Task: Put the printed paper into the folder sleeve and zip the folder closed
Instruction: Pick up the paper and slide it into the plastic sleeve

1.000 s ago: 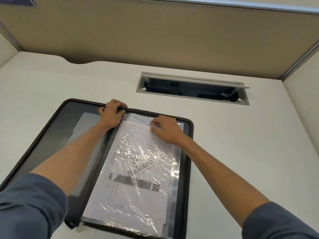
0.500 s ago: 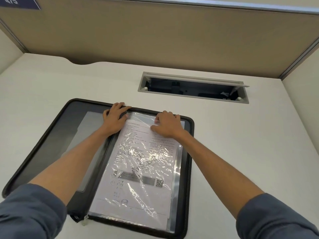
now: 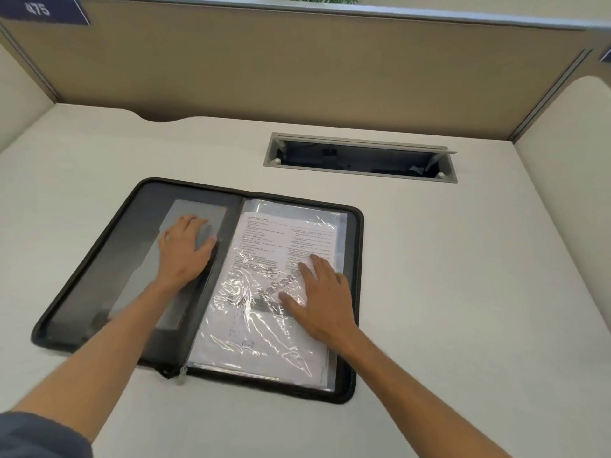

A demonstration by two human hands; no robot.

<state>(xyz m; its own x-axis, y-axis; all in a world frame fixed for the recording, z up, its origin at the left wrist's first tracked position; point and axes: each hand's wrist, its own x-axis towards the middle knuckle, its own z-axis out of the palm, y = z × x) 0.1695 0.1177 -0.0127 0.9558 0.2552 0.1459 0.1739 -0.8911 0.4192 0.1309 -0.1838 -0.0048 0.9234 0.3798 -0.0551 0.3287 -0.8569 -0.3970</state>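
Head view, looking down over two bare forearms onto a pale counter (image 3: pixel 446 292). Nearest, at the folder's near edge by the spine: a small metal zipper pull (image 3: pixel 182 374). Black zip folder (image 3: pixel 99 269) lying open flat, both halves on the counter. Right half: printed paper (image 3: pixel 281 233) already inside the clear folder sleeve (image 3: pixel 264 355), plastic wrinkled and shiny. Right hand (image 3: pixel 319 299) flat on the sleeve, fingers spread, grip wide, nothing held. Left hand (image 3: pixel 183 249) flat on the grey pocket (image 3: pixel 198 208) of the left half, fingers straight, grip wide too. Likely handling: paper light and limp, sleeve slippery, covers fairly stiff; best taken by an outer edge to fold shut, then by the pull. Farther back: open cable tray (image 3: pixel 360 157), then tan partition (image 3: pixel 297 77).
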